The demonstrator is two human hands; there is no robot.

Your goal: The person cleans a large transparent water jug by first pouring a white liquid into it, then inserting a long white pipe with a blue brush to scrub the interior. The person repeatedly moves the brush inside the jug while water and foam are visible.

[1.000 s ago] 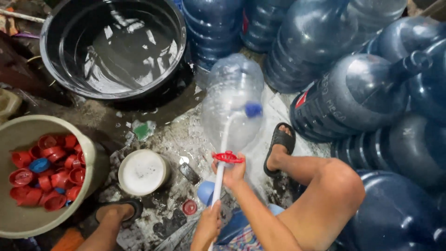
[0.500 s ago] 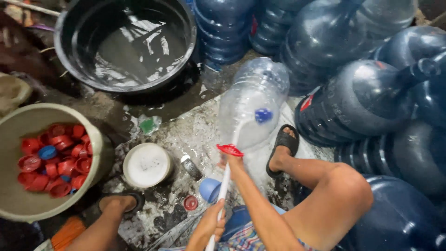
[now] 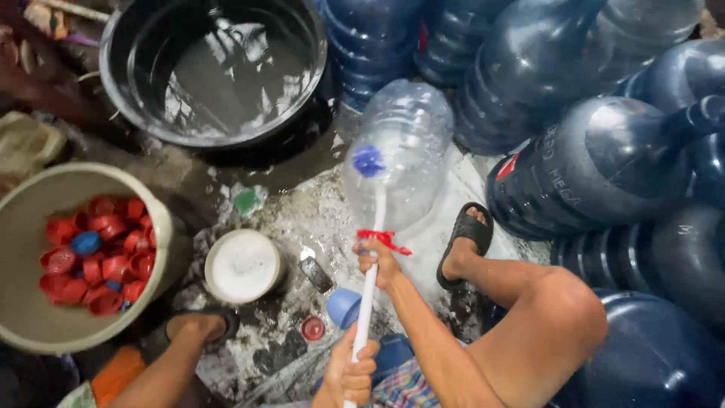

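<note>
My right hand [image 3: 380, 261] grips the clear bottle's [image 3: 396, 151] neck; my left hand [image 3: 349, 374] is clenched on the white brush rod [image 3: 368, 291], blue brush head [image 3: 368, 161] inside.

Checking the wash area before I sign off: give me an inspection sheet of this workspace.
Surface: wet, stained concrete floor.
Job's things: clear water bottle lying down, white-handled brush pushed into it, blue head inside.
Clutter: beige basin of red and blue caps, white lid, loose caps.
Hands: right hand at bottle mouth; left hand grips handle.
Cables: nothing seen.
Surroundings: black water tub, stacked blue bottles.
</note>
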